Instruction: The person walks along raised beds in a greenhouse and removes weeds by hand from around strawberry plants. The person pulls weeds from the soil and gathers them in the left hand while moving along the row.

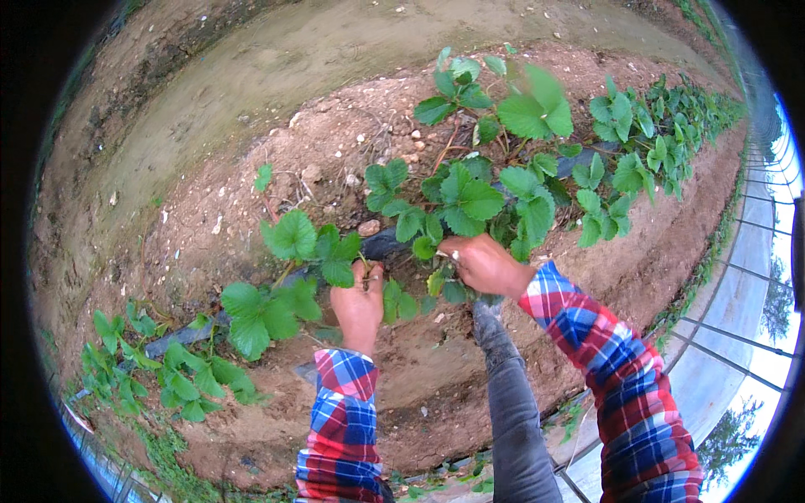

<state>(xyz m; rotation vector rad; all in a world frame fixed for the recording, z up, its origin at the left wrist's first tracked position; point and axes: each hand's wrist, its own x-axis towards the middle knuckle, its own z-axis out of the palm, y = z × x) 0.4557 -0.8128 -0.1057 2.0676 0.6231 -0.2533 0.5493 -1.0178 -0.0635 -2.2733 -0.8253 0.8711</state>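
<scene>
My left hand (357, 308) pinches a thin strawberry stem (366, 276) between thumb and fingers at the near side of the row. A strawberry leaf (399, 303) hangs just right of that hand. My right hand (483, 263) is curled low among the leaves of a strawberry plant (468, 198). Something small and pale shows at its fingertips, but I cannot tell what it grips. Below that hand is a yellowing leaf (435, 283). Between the hands, a strip of black drip tape or film (385, 244) lies on the soil.
More strawberry plants (261, 314) line the raised soil bed (239, 201) on both sides. Small stones (369, 227) dot it. A leg in a grey trouser (512, 390) stands at the near edge. Beyond the bed runs a bare dirt furrow (277, 69). Greenhouse framing (729, 324) curves along the right.
</scene>
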